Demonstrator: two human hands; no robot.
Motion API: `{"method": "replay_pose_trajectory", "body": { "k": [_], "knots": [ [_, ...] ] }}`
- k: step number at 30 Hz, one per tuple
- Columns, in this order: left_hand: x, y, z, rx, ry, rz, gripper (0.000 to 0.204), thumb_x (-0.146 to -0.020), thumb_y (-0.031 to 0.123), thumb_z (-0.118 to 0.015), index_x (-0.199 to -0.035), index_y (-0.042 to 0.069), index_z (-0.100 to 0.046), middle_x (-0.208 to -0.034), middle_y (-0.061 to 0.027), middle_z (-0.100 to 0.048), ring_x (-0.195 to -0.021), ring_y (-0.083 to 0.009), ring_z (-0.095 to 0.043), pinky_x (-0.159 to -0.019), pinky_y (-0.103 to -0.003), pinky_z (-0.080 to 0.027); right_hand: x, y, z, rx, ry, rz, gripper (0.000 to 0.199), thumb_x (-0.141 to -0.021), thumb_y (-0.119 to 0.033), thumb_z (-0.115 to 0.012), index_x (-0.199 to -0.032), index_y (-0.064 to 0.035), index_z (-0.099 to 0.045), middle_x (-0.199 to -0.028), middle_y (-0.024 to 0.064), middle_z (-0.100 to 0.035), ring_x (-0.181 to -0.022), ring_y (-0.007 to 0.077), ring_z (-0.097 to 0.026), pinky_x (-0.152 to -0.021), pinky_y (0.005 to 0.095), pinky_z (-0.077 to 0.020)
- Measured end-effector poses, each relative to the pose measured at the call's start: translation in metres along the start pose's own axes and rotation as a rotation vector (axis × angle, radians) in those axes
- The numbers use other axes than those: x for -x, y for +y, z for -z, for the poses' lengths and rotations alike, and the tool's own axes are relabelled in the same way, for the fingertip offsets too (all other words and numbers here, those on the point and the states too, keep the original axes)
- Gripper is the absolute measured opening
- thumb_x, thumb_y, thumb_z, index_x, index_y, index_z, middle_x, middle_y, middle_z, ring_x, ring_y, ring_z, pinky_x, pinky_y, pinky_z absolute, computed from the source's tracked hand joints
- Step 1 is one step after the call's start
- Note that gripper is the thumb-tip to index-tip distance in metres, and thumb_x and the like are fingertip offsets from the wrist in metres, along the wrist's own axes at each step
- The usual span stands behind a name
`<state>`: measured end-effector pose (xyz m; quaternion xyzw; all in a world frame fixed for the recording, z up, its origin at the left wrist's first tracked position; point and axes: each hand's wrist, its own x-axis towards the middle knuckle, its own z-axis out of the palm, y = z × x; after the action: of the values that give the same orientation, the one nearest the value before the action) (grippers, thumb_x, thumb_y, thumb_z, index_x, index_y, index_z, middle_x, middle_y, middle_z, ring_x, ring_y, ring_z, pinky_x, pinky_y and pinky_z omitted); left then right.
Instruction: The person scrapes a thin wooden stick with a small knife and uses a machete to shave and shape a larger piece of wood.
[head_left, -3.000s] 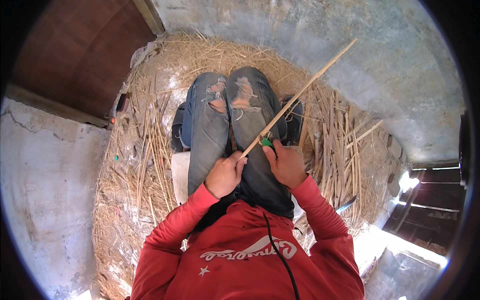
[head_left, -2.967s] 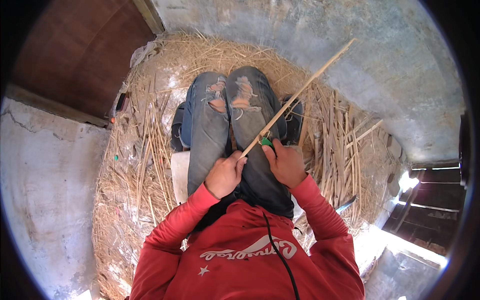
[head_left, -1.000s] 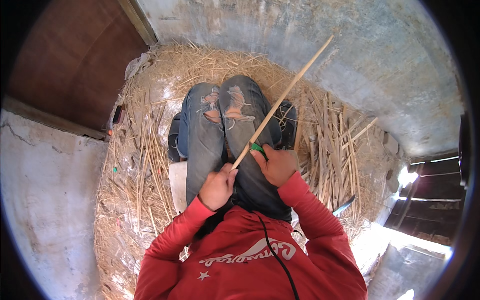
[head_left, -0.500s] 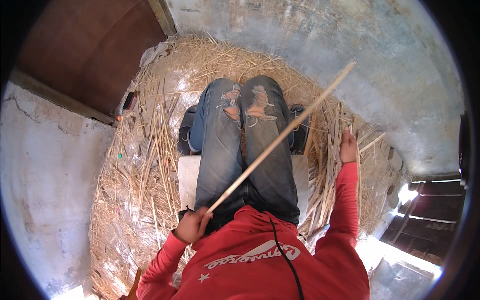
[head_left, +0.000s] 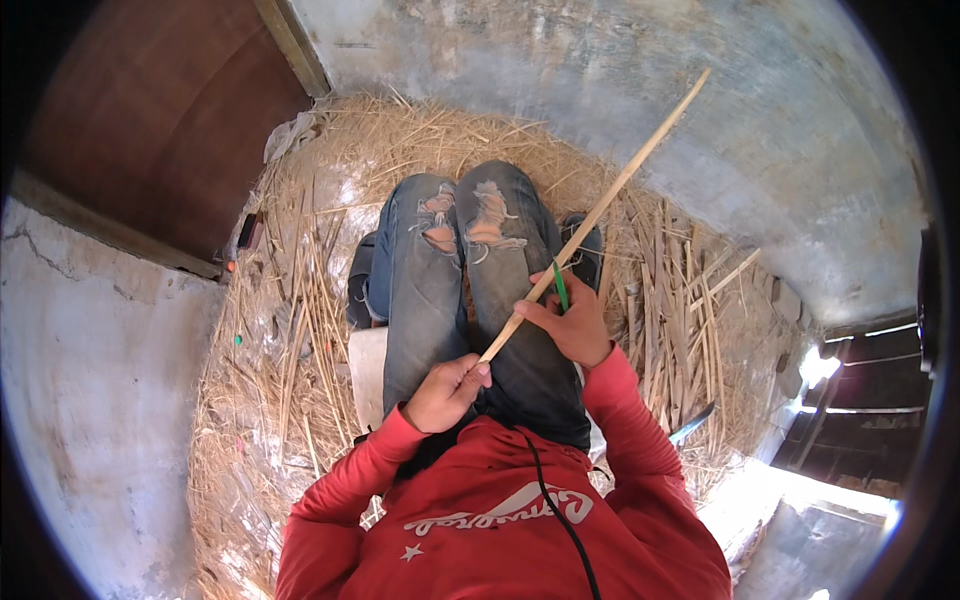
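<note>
I sit with my legs in torn blue jeans point(head_left: 455, 270) stretched over a bed of straw. A long pale wooden stick point(head_left: 610, 195) slants from my lap up to the right. My left hand point(head_left: 447, 392) grips its lower end. My right hand point(head_left: 573, 322) holds the stick a little higher and also has a small green-handled tool point(head_left: 561, 287) against it. Both sleeves are red.
Split canes and straw point(head_left: 690, 310) lie heaped on my right, more straw point(head_left: 300, 330) on my left. A brown wooden door point(head_left: 150, 130) is at upper left, a plastered wall point(head_left: 90, 380) at left, a concrete floor point(head_left: 790, 140) beyond, steps point(head_left: 800, 520) at lower right.
Half a second ago my right hand was stretched out to the cane pile and my left hand was pulled back by my hip. Both hands are now together on the stick over my lap.
</note>
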<state>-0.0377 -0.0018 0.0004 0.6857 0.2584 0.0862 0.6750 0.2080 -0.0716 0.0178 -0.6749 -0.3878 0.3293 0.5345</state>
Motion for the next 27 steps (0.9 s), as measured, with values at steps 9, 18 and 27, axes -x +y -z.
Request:
{"method": "replay_pose_trajectory", "body": {
  "k": [9, 18, 27],
  "knots": [
    [0.014, 0.076, 0.098, -0.295, 0.635, -0.429, 0.041, -0.108, 0.032, -0.052, -0.135, 0.002, -0.057, -0.108, -0.0086, -0.064, -0.090, -0.0156, -0.062, -0.083, -0.030, -0.050, -0.031, -0.011, 0.007, -0.273, 0.046, -0.076, 0.024, -0.089, -0.023, -0.083, -0.093, -0.0047, -0.068, -0.065, -0.0065, -0.051, -0.057, 0.0034, -0.041, -0.051, 0.0243, -0.0308],
    [0.178, 0.264, 0.423, -0.031, 1.192, -1.021, 0.039, -0.105, 0.027, -0.050, -0.130, -0.003, -0.058, -0.112, -0.0084, -0.066, -0.097, -0.0191, -0.065, -0.084, -0.033, -0.052, -0.050, -0.015, 0.026, -0.486, 0.196, -0.083, 0.018, -0.094, -0.018, -0.077, -0.098, -0.0066, -0.064, -0.062, -0.0080, -0.045, -0.050, 0.0032, -0.038, -0.045, 0.0238, -0.0265],
    [0.077, 0.329, 0.359, -0.329, 1.038, -0.932, 0.035, -0.102, 0.030, -0.052, -0.118, 0.001, -0.062, -0.104, -0.0109, -0.066, -0.098, -0.0240, -0.064, -0.086, -0.036, -0.051, -0.047, -0.049, 0.015, -0.300, 0.210, -0.050, 0.021, -0.093, -0.021, -0.078, -0.092, -0.0040, -0.066, -0.062, -0.0074, -0.048, -0.051, 0.0033, -0.040, -0.047, 0.0246, -0.0290]
  ]
}}
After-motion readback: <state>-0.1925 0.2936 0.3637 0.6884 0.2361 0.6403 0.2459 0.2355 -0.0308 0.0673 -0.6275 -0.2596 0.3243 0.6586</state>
